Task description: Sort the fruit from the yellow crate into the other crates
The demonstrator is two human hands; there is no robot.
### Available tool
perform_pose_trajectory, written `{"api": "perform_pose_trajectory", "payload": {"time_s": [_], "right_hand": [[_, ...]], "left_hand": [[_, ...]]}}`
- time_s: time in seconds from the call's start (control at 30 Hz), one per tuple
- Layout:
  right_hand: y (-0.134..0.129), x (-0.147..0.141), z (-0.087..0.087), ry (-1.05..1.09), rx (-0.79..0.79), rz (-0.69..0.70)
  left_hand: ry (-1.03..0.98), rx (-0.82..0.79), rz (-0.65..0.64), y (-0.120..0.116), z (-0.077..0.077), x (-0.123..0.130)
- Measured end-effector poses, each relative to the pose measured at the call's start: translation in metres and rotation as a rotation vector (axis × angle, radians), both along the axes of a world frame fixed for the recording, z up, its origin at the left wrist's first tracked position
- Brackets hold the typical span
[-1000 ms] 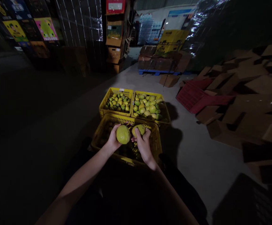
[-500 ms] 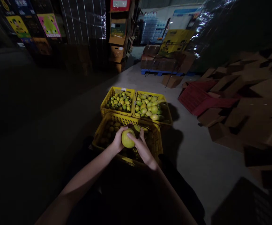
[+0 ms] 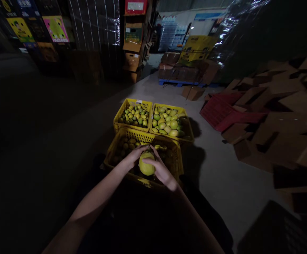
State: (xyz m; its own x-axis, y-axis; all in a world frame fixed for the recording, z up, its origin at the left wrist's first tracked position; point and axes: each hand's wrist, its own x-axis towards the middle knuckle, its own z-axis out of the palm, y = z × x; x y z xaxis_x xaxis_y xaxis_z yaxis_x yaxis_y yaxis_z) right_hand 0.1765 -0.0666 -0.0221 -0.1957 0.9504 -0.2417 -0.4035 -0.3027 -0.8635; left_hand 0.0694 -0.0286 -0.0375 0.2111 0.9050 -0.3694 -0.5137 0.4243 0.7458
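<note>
Fingers of the right hand (image 3: 161,171) gripping a yellow-green fruit (image 3: 146,168), right thumb across it, left hand (image 3: 134,158) closed against its left side, fruit above the near yellow crate (image 3: 180,160), far-left crate (image 3: 132,128) and far-right crate (image 3: 189,127) beyond.

A plump yellow-green fruit (image 3: 147,169), smooth and rounded, is held up over the near crate (image 3: 180,160), its upper part partly covered. That yellow slatted crate (dim inside) contains more fruit, clearest toward its left and far sides. Just beyond it, side by side, sit two more yellow crates: the left rear crate (image 3: 132,128) with small green and yellow fruits (image 3: 136,115), the right rear crate (image 3: 185,139) with larger, paler green-yellow fruits (image 3: 173,124).
</note>
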Motion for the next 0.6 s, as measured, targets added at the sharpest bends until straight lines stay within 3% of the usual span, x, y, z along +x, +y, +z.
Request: {"api": "perform_pose_trajectory", "payload": {"time_s": [0.1, 0.33, 0.5, 0.6], "right_hand": [[0.005, 0.010, 0.003, 0.097, -0.040, 0.034], [0.026, 0.043, -0.006, 0.304, -0.251, -0.118], [0.034, 0.038, -0.015, 0.428, -0.479, -0.266], [0.038, 0.031, -0.026, 0.380, -0.458, -0.264]], "left_hand": [[0.061, 0.030, 0.026, 0.006, 0.001, -0.009], [-0.113, -0.211, 0.114, 0.015, 0.025, -0.030], [-0.125, -0.329, 0.027, 0.008, 0.027, -0.027], [-0.057, -0.348, -0.040, 0.005, 0.023, -0.020]]}}
